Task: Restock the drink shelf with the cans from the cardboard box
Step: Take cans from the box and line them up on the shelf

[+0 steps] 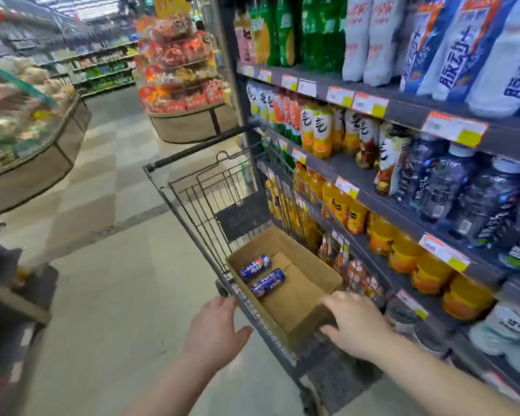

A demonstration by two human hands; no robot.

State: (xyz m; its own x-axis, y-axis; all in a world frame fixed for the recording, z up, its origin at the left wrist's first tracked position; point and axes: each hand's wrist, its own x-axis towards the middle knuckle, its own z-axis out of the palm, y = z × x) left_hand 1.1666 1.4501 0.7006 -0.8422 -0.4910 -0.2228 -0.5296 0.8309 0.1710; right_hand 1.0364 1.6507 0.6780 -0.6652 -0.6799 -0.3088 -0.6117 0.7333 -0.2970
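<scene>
Two blue cans [263,275] with small, unreadable print lie on their sides in the open cardboard box [309,291] inside the wire shopping cart [192,205], just beside the drink shelf [373,187]. The left hand [215,328] rests open at the cart's rim; the right hand [356,324] lies open on the box's near edge. Blue-and-white bottles [463,49] above read "脉动".

Ahead of my right hand [357,324] fingertips the cardboard box [309,267] is open on top and mostly bare; only two cans [263,274] lie at its far left side. My left hand [215,328] fingers meet the cart [192,202] rim. Right of my fingers, the drink shelf [403,205] stands packed with bottles.
</scene>
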